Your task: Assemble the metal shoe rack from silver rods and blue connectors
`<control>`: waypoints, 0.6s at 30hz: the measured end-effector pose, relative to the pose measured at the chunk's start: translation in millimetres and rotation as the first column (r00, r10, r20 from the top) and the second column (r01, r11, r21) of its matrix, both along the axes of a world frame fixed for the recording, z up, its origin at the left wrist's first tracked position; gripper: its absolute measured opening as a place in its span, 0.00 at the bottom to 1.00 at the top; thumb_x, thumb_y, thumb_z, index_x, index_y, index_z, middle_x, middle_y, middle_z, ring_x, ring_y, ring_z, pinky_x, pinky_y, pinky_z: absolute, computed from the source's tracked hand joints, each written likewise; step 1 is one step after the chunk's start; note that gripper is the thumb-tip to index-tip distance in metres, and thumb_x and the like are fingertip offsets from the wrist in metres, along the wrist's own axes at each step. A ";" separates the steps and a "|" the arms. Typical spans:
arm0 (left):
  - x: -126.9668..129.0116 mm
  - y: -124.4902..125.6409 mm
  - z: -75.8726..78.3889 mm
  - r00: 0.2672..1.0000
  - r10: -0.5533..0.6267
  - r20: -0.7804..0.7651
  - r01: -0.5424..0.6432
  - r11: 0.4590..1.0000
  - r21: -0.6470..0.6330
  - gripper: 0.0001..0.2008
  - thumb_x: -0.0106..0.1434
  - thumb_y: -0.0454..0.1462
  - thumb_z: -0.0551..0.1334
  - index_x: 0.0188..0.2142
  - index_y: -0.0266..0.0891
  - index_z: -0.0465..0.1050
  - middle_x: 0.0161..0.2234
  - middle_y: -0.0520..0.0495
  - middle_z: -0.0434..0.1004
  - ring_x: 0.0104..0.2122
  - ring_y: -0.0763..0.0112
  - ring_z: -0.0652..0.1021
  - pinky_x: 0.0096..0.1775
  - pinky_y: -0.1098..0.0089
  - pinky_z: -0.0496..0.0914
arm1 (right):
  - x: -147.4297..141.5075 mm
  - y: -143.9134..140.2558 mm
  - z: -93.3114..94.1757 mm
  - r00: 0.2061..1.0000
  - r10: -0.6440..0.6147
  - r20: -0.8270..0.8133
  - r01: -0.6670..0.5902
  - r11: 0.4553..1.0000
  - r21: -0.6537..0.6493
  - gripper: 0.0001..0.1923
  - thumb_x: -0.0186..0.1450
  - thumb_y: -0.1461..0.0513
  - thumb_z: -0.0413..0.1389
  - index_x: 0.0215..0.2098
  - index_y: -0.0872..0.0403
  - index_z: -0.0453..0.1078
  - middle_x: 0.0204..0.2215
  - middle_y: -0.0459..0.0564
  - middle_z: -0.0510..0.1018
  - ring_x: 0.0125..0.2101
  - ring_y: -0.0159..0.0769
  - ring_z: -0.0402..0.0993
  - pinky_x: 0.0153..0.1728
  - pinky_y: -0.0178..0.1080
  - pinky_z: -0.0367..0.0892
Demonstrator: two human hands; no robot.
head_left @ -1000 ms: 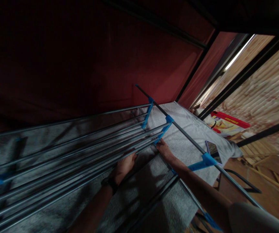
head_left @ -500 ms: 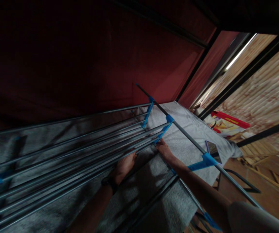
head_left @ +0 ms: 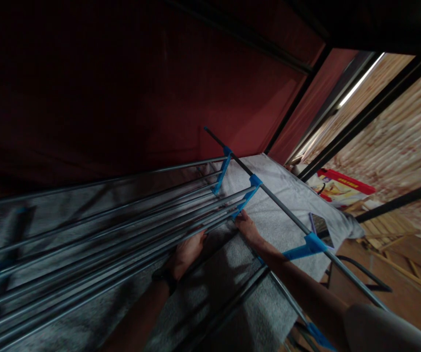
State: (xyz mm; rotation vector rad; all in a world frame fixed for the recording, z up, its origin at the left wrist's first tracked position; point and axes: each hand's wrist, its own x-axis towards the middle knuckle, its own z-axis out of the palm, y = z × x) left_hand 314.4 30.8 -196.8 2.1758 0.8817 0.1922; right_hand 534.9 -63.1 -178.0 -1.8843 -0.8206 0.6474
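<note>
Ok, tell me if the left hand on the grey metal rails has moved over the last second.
No. The left hand rests at the same spot on the grey metal rails, just below the blue plastic connector.

Both arms reach forward and down. Left hand (head_left: 186, 253): fingers curled, dark band on its wrist. Right hand (head_left: 247, 228): knuckles up, forearm bare, fingertips hidden.

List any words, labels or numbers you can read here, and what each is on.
Red and yellow box, right of the drying rack: a strip of yellow lettering on its red edge, too blurred to read.
Nothing else shows text; the watch on the left wrist faces away.
</note>
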 end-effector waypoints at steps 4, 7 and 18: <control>1.7 0.1 -2.4 1.000 -0.007 -0.013 0.006 1.000 -0.003 0.22 0.73 0.38 0.52 0.62 0.44 0.73 0.61 0.43 0.77 0.62 0.56 0.75 0.65 0.56 0.67 | -0.5 0.5 -3.3 0.999 -0.043 0.016 0.043 0.999 -0.014 0.18 0.50 0.61 0.52 0.40 0.49 0.69 0.32 0.46 0.79 0.36 0.39 0.74 0.44 0.41 0.71; 3.8 -2.7 5.1 0.996 0.007 -0.094 -0.002 0.998 0.060 0.22 0.73 0.36 0.52 0.62 0.44 0.72 0.62 0.41 0.76 0.62 0.56 0.75 0.65 0.56 0.66 | 0.8 0.6 -6.9 1.000 -0.009 0.019 0.009 1.000 0.014 0.18 0.51 0.60 0.53 0.41 0.48 0.69 0.32 0.46 0.80 0.37 0.41 0.74 0.43 0.42 0.72; -17.5 -32.8 25.2 0.963 -0.051 -0.266 0.131 0.948 0.291 0.28 0.72 0.33 0.53 0.71 0.30 0.58 0.72 0.31 0.61 0.71 0.55 0.64 0.70 0.56 0.60 | -8.9 6.3 -2.9 0.993 0.022 0.119 -0.017 0.999 -0.042 0.18 0.56 0.63 0.53 0.45 0.50 0.71 0.39 0.49 0.82 0.44 0.44 0.78 0.50 0.44 0.72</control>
